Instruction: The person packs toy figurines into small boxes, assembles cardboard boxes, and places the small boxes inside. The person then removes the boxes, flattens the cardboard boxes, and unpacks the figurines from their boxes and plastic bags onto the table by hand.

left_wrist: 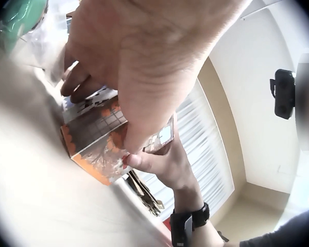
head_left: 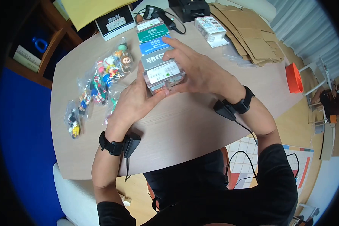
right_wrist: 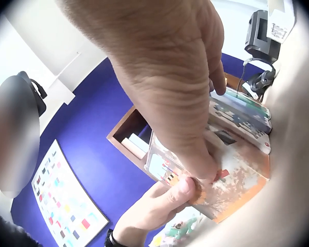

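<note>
A row of small boxes runs away from the person in the head view: a nearest box with a white label [head_left: 162,72], then a grey one [head_left: 154,57], a blue one [head_left: 154,46] and a green one [head_left: 153,34]. The left hand [head_left: 133,101] grips the near box's left side, thumb on its front. The right hand [head_left: 199,73] holds the right side, with fingers over the grey and blue tops. In the left wrist view the near box [left_wrist: 100,149] shows orange edges and stands on the table; both thumbs meet at its front face, also in the right wrist view [right_wrist: 237,190].
Clear bags of colourful figures [head_left: 101,81] lie left of the boxes. Behind are a white-fronted box [head_left: 116,23], a black device [head_left: 188,9] and a cable. Flattened cardboard [head_left: 252,35] and a white box [head_left: 210,29] lie back right; an orange container [head_left: 293,78] is at the right edge.
</note>
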Demonstrator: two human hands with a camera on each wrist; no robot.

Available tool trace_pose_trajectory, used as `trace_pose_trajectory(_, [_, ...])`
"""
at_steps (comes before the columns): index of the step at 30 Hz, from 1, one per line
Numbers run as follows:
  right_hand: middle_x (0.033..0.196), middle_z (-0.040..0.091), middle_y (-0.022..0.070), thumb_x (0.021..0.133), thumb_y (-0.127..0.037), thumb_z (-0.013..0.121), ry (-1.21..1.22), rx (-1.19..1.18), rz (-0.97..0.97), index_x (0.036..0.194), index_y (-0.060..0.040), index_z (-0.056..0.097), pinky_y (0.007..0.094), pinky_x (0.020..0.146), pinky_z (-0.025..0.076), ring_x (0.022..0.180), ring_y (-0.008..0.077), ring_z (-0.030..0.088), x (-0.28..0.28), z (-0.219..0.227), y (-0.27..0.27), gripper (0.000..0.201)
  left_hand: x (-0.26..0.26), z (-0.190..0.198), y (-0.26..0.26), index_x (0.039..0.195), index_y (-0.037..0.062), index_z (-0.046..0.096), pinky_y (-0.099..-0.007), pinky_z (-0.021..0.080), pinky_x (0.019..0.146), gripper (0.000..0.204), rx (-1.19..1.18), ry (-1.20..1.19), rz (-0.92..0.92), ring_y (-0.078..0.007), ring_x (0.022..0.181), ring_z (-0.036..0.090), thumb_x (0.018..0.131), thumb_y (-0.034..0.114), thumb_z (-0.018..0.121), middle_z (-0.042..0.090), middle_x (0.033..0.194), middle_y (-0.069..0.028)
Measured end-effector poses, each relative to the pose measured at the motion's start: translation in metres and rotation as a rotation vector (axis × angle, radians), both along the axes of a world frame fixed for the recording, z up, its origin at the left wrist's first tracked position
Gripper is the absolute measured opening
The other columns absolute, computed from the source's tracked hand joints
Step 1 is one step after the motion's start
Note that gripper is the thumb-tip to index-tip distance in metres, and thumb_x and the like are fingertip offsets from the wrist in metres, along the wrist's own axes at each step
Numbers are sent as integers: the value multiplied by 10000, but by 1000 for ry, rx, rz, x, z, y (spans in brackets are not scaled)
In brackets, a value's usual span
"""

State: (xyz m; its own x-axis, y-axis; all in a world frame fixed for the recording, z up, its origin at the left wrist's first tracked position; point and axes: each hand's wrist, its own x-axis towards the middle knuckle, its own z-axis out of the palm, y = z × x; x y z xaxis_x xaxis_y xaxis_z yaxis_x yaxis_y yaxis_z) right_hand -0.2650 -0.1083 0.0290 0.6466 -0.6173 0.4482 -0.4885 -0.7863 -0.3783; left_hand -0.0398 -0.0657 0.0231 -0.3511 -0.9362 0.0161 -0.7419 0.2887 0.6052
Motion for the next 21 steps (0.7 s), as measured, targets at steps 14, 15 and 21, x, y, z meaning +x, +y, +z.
trace_pose_trajectory(14, [1429,409,230,815,-274,702,-334,25,-145,1349,-56,434,414,1068,370,1265,393,455,-47,1,-55,636,-18,-15,-8,1450,-135,122,-417,518,868,967,-52,-19,94,-405,1060,629,865,434,640,623,1129,-303])
trace_pose_trajectory(15, [1437,405,232,866,-237,639,-356,89,-291,1378,-55,411,420,1082,360,1294,382,437,-58,0,-64,590,-20,-15,-10,1443,-151,117,-414,517,871,972,-57,0,92,-403,1061,629,867,432,638,623,1129,-304])
trace_pose_trajectory(21, [1381,448,266,822,-40,513,177,-212,-727,1359,-104,481,441,1056,378,1239,421,464,-110,-53,-98,542,-29,-10,-10,1430,-184,96,-403,514,883,1023,-35,19,112,-393,1065,631,849,444,658,620,1131,-312])
